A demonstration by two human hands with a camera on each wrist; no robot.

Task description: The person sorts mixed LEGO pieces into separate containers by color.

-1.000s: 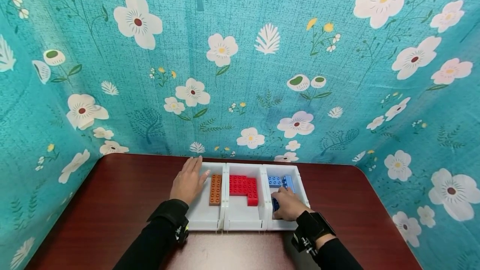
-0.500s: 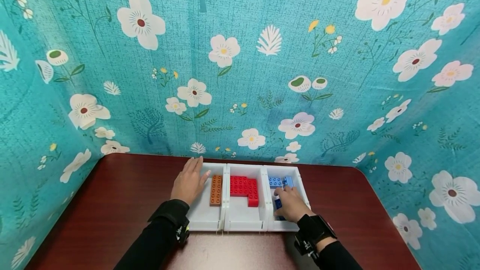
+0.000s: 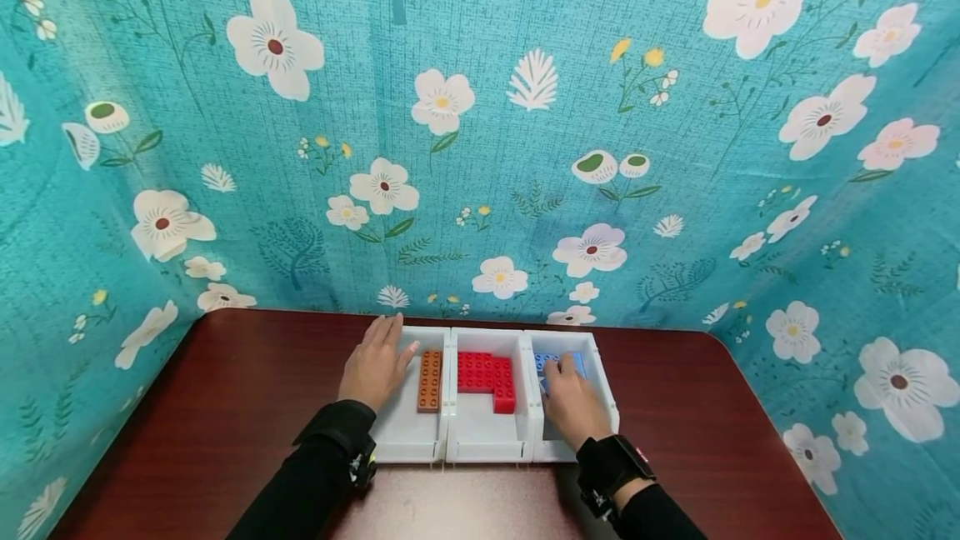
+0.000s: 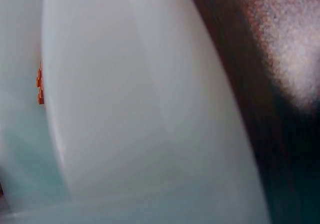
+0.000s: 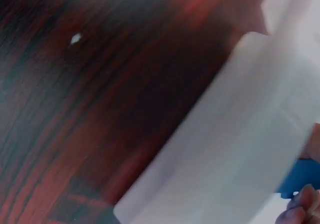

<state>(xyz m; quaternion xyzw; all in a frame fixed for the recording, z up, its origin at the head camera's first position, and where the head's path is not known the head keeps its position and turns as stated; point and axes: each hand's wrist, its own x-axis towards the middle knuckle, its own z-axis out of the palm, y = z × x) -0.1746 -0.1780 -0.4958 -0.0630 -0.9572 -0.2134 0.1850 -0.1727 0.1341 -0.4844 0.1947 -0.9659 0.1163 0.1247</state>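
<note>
My left hand rests on the outer side of the left white bin, fingers straight. An orange-brown toy brick lies in that bin; in the left wrist view only the brick's studs show past the white wall. Over the right bin, my right hand has its fingers bent down. The right wrist view shows its fingertips pinching a blue brick, which the hand hides from above. Beyond the fingers lie light blue bricks, partly covered.
Between the two outer bins, the middle bin holds red bricks laid together at its back. All three bins stand side by side on a dark reddish table. A flowered turquoise cloth hangs behind.
My right hand has moved away from me within the right bin, toward the light blue bricks. The dark blue brick near the front is no longer visible there. My left hand stays put.
</note>
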